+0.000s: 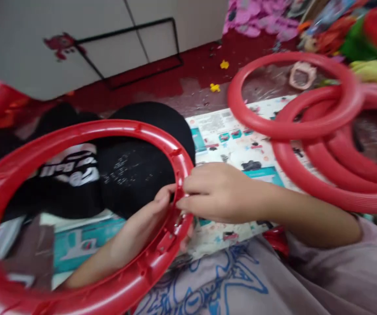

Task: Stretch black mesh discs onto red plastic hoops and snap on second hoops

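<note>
A large red plastic ring [109, 127] lies tilted before me, its hollow, ribbed side facing up. My left hand [157, 209] reaches through its middle and grips the right-hand part of the rim, thumb on the inner edge and fingertips below the outer edge. Over the same stretch of rim, my right hand [223, 192] is closed in a pinch against the channel. Whatever its fingertips may hold is hidden. Just below them, small metal-looking parts [177, 218] and a red block [166, 242] sit inside the channel.
Several red rings [293, 131] overlap in a pile at the right. Beneath lie a printed sheet [214, 127] and black fabric [135, 175]. A black wire frame [125, 29] stands by a pale panel. Small yellow pieces [214, 87] and pink pieces [257, 17] are farther back.
</note>
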The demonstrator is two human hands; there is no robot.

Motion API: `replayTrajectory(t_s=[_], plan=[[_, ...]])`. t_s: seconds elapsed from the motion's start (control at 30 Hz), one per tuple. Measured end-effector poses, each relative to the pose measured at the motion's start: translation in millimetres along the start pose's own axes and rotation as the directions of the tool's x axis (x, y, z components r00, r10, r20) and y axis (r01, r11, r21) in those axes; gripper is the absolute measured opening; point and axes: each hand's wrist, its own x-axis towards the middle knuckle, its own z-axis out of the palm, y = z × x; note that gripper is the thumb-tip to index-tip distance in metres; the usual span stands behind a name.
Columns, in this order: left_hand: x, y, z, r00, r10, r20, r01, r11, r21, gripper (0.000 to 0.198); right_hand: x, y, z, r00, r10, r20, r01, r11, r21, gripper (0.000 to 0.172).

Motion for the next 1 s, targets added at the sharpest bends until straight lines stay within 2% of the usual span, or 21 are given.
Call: replayTrajectory(t_s=[0.07, 0.17, 0.27, 0.33, 0.47, 0.6, 0.77, 0.83, 0.9, 1.0], plan=[[-2.4, 3.1, 1.3, 0.999, -0.001, 0.037, 0.002, 1.0, -0.022, 0.058, -0.4, -0.5, 4.4, 0.999, 0.023, -0.035, -0.016, 0.985, 0.173, 0.021], [-5.6, 5.4, 4.3, 0.993, -0.026, 0.119, 0.011, 0.992, 0.123, 0.074, 0.1, -2.8, 7.8, 0.995, 0.095, -0.036, -0.079, 0.946, 0.313, 0.02], [-7.1, 5.7, 10.9, 0.996, -0.018, 0.091, -0.014, 0.942, 0.337, 0.059, 0.4, -4.1, 9.3, 0.99, 0.141, 0.026, -0.141, 0.937, 0.318, 0.022], [-6.7, 4.8, 14.1, 0.997, 0.004, 0.081, -0.036, 0.92, 0.391, 0.047, 0.2, -4.2, 10.0, 0.989, 0.139, 0.043, -0.146, 0.938, 0.314, 0.023], [-4.6, -0.2, 12.9, 0.996, 0.009, 0.084, -0.041, 0.918, 0.395, 0.036, 0.4, -4.6, 10.3, 0.987, 0.149, 0.053, -0.158, 0.942, 0.295, 0.02], [-2.8, -4.1, 8.7, 0.997, 0.026, 0.066, -0.051, 0.91, 0.412, 0.03, 3.5, -7.1, 9.1, 0.968, 0.217, 0.128, -0.246, 0.926, 0.288, 0.014], [-1.0, -2.6, 8.1, 0.992, 0.128, 0.019, -0.126, 0.915, 0.382, 0.03, 8.5, -9.7, 8.9, 0.895, 0.371, 0.246, -0.434, 0.85, 0.299, 0.012], [-0.9, -0.8, 8.8, 0.992, 0.127, 0.016, -0.124, 0.923, 0.365, 0.026, 8.2, -9.3, 9.3, 0.876, 0.403, 0.264, -0.47, 0.836, 0.283, 0.012], [-1.2, 0.9, 9.6, 0.996, 0.089, 0.017, -0.09, 0.938, 0.335, 0.027, 6.0, -7.9, 9.2, 0.879, 0.41, 0.243, -0.463, 0.855, 0.234, 0.015], [-1.8, 1.9, 9.4, 0.998, 0.042, 0.047, -0.055, 0.948, 0.312, 0.037, 1.1, -5.0, 7.2, 0.936, 0.321, 0.141, -0.344, 0.921, 0.183, 0.015]])
